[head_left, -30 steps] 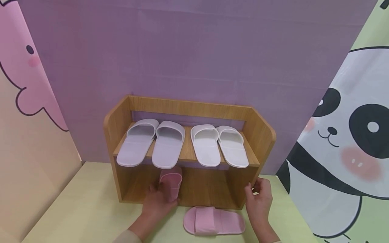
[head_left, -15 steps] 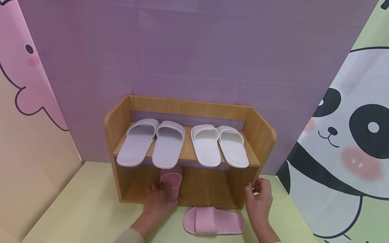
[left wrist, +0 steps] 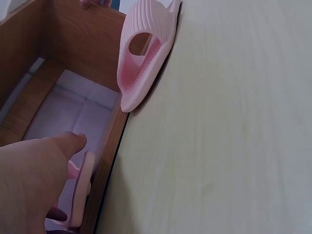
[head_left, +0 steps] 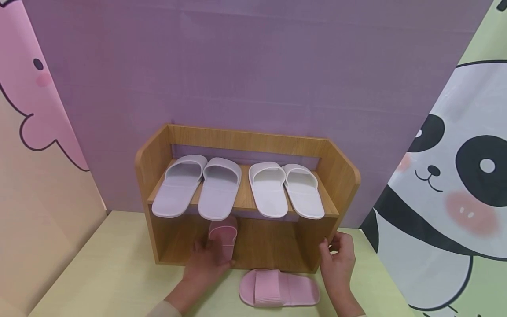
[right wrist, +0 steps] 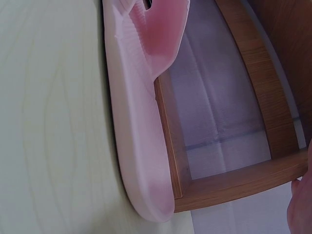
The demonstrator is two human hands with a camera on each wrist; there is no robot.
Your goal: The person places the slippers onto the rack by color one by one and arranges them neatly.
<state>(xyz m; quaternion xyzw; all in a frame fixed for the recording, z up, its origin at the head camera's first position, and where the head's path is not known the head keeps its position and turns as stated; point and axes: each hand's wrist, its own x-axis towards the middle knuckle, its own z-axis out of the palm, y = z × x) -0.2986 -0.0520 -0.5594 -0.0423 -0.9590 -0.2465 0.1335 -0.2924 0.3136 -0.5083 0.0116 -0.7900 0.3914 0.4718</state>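
Observation:
A pink slipper [head_left: 225, 233] points into the lower level of a small wooden shoe rack [head_left: 245, 138]. My left hand [head_left: 203, 266] holds it near its front end, fingers at the left side and thumb at the right; the left wrist view shows the thumb over the slipper's edge [left wrist: 82, 190], much of the rest hidden. At the rack's right side panel, my right hand [head_left: 339, 259] pinches the edge between thumb and fingers. The matching pink slipper [head_left: 295, 289] lies sideways on the table before the rack, strap to the left.
On the upper shelf sit a pair of pale lilac slippers [head_left: 218, 193] at left and a pair of white slippers [head_left: 269, 193] at right, their ends over the front edge. A purple backdrop [head_left: 245, 66] stands behind, with a panda-printed panel [head_left: 467, 176] at right. The tabletop [head_left: 107, 273] is pale yellow.

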